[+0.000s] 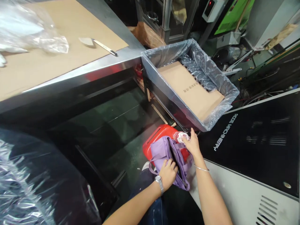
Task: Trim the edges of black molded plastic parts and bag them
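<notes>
A purple bag [164,153] rests on a red stool [156,137] low in front of me. My left hand [168,172], with a watch on the wrist, grips the bag's near edge, fingers curled over the fabric. My right hand [192,144], a thin bangle on its wrist, is closed round the top of a small bottle with a red and white label [181,137] at the bag's opening.
A bin lined with clear plastic [152,67] holds a cardboard sheet [191,89]. A steel table [77,76] carries brown cardboard, a knife [104,47] and crumpled plastic [28,29]. A black and white machine [253,147] stands at right. Plastic wrap [28,187] covers something at lower left.
</notes>
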`<state>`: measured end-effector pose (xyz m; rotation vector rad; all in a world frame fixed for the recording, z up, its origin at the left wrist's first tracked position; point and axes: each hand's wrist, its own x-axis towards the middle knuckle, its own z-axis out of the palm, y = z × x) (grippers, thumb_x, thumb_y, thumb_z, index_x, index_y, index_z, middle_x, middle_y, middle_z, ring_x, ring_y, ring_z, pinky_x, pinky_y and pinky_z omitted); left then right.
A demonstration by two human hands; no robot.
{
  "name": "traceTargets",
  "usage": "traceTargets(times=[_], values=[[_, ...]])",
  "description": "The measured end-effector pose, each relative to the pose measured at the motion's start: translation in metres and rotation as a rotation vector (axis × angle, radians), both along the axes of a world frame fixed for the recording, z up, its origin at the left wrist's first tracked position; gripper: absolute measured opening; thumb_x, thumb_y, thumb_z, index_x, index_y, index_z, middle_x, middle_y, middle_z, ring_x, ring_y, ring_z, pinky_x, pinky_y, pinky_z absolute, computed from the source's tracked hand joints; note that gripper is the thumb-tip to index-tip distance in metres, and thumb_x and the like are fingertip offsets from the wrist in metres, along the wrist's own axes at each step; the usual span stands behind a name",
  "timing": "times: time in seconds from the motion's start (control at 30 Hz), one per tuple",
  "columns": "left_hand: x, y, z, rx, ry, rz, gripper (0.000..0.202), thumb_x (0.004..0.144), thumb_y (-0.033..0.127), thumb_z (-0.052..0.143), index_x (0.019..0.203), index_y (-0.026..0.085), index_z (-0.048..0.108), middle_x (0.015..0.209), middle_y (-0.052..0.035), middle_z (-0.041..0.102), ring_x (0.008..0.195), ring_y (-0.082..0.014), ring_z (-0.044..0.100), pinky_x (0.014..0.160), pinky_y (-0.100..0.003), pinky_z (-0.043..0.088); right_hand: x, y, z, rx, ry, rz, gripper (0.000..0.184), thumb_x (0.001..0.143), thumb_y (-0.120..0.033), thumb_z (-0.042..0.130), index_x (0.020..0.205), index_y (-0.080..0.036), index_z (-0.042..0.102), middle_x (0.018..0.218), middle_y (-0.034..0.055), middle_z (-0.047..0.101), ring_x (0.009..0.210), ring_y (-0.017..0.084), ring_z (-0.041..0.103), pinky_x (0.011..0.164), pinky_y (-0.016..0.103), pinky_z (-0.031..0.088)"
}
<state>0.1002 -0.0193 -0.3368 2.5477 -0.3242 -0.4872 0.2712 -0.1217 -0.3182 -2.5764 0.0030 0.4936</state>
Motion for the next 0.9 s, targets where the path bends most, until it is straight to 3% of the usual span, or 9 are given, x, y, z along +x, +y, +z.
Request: traceTargets(times=[0.13,0.27,0.4,0.53,0.67,0.8,0.9], values=[[-0.001,-0.009,0.001,-0.025,0.028,-0.088,0.011,0.085,0.022,0.052,0.091,0.016,0.059,0.090,-0.0036,0.059,0.104,-0.0240,0.049,0.093,-0.047,0.033,-0.072,-0.035,0.012,0.077,0.004,-0.225,0.050,0.088,-0.040,0.035,0.129,-0.011,0.041,0.122,0.0149,0.054,0.108,0.020,0.055,0.090,0.033,0.043],[-0.004,-0.029,0.002,-0.051,0.059,-0.183,0.013,0.085,0.026,0.053,0.084,0.015,0.059,0.084,-0.0022,0.059,0.091,-0.0206,0.054,0.088,-0.044,0.038,-0.169,-0.069,0.006,0.062,0.152,-0.429,0.033,0.086,-0.035,0.047,0.105,-0.011,0.058,0.103,0.0141,0.064,0.097,0.023,0.060,0.088,0.041,0.044],[-0.007,-0.048,0.000,-0.048,0.089,-0.245,0.013,0.085,0.025,0.055,0.082,0.014,0.060,0.084,-0.0019,0.060,0.089,-0.0193,0.056,0.084,-0.042,0.042,-0.227,-0.083,-0.017,0.181,0.339,-0.574,0.024,0.087,-0.036,0.054,0.089,-0.012,0.061,0.077,0.0018,0.065,0.068,0.013,0.062,0.067,0.031,0.052],[-0.007,-0.056,-0.002,-0.016,0.118,-0.270,0.014,0.085,0.026,0.056,0.078,0.014,0.060,0.088,-0.0033,0.061,0.092,-0.0200,0.056,0.084,-0.042,0.044,-0.241,-0.081,-0.031,0.342,0.402,-0.679,0.025,0.091,-0.036,0.051,0.092,-0.012,0.059,0.068,-0.0024,0.061,0.059,0.010,0.060,0.057,0.025,0.051],[-0.006,-0.057,-0.003,-0.024,0.109,-0.328,0.014,0.084,0.026,0.058,0.079,0.013,0.061,0.089,-0.0042,0.062,0.094,-0.0204,0.056,0.083,-0.041,0.044,-0.242,-0.080,-0.030,0.434,0.390,-0.710,0.022,0.088,-0.034,0.055,0.089,-0.012,0.060,0.066,-0.0037,0.059,0.058,0.009,0.058,0.056,0.024,0.049],[-0.009,-0.052,-0.005,-0.062,0.068,-0.367,0.012,0.086,0.024,0.056,0.083,0.013,0.060,0.089,-0.0036,0.062,0.090,-0.0185,0.058,0.079,-0.038,0.047,-0.246,-0.078,-0.028,0.423,0.396,-0.744,0.019,0.089,-0.031,0.054,0.087,-0.013,0.059,0.063,-0.0049,0.057,0.055,0.009,0.056,0.052,0.022,0.047],[-0.011,-0.047,-0.005,-0.035,0.053,-0.300,0.012,0.086,0.023,0.054,0.084,0.013,0.060,0.086,-0.0028,0.062,0.085,-0.0173,0.059,0.077,-0.037,0.048,-0.251,-0.074,-0.029,0.381,0.408,-0.740,0.019,0.088,-0.030,0.056,0.083,-0.013,0.058,0.061,-0.0059,0.055,0.050,0.007,0.053,0.048,0.020,0.044]])
